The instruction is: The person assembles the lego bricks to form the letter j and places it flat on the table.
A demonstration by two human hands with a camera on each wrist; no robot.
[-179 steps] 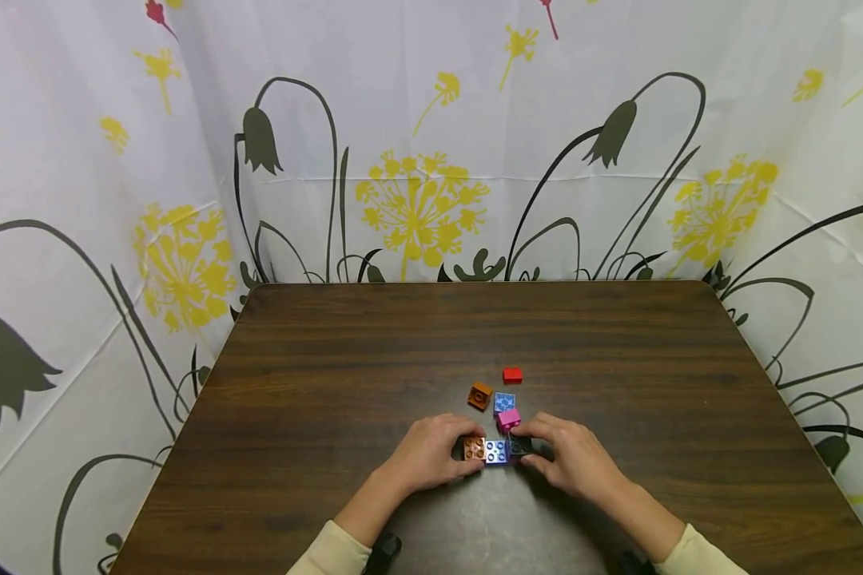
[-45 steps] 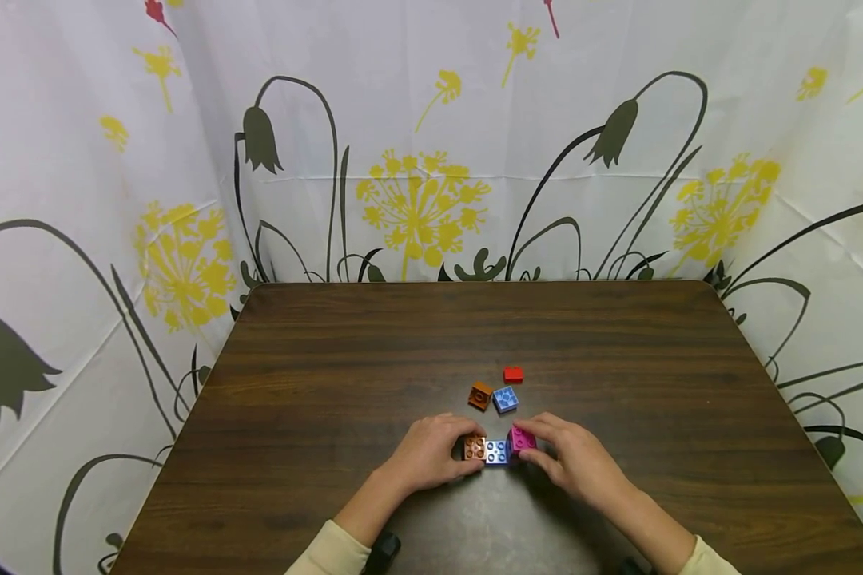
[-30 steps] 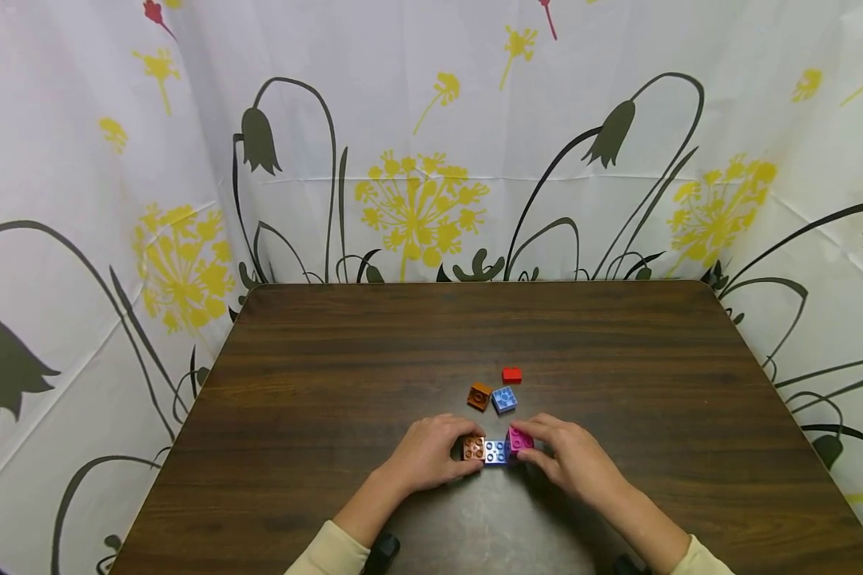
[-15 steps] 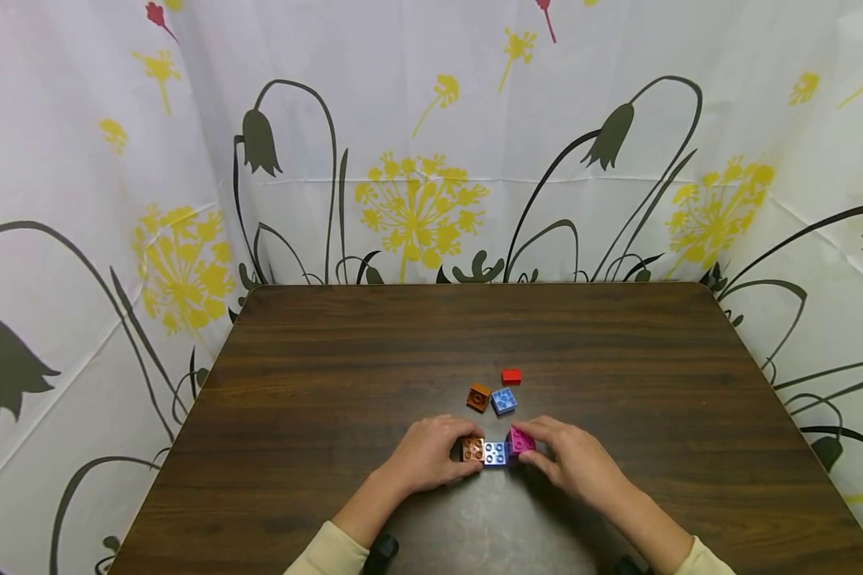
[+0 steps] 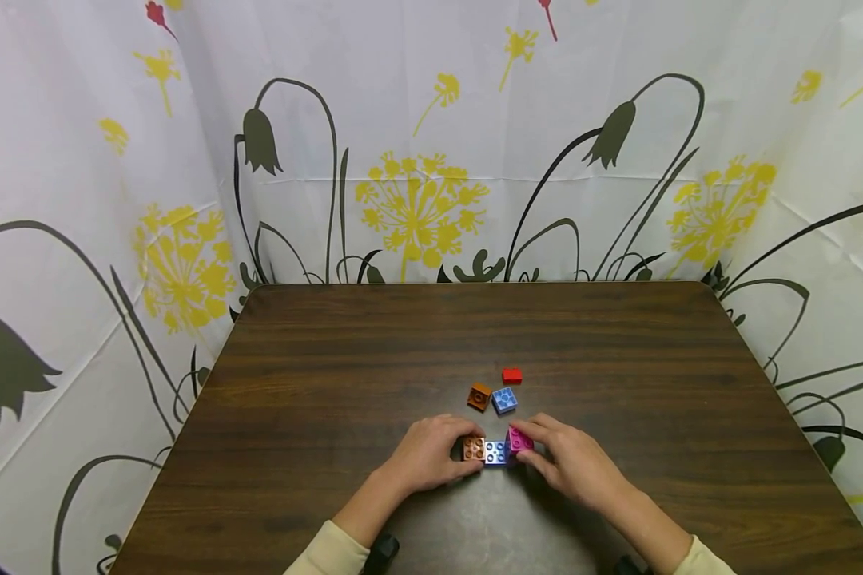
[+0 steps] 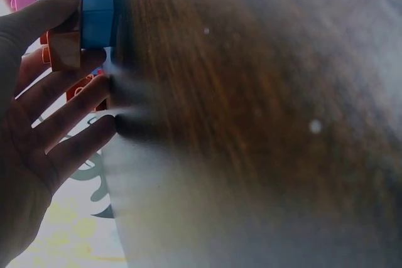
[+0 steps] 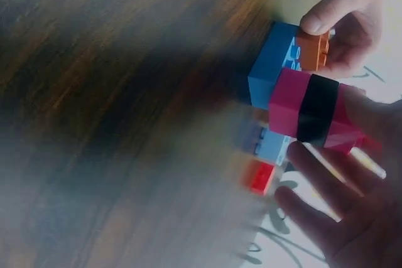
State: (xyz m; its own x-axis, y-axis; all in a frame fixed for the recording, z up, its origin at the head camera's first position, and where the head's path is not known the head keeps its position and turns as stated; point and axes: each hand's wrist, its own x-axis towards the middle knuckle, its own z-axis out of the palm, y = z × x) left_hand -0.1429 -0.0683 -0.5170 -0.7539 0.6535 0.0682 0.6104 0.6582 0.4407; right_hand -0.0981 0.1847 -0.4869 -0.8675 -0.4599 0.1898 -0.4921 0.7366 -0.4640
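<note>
Pink brick (image 5: 519,439) moved onto the black brick (image 7: 318,110) since six seconds earlier. We had that column on the long blue brick (image 5: 495,453), right end; orange brick (image 5: 474,448) on its left. Brown (image 5: 479,396), light-blue (image 5: 505,401) and red (image 5: 512,376) bricks lay loose beyond our hands. Right hand (image 5: 571,459) pinched pink between thumb and fingers; left hand (image 5: 427,453) pinched orange.

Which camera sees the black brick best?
The right wrist view: the black brick shows large and whole-looking there, between two pink bricks. The left wrist view catches only part of it, cut off by the top edge. In the head view I can't make it out; the top pink brick seems to hide it.
</note>
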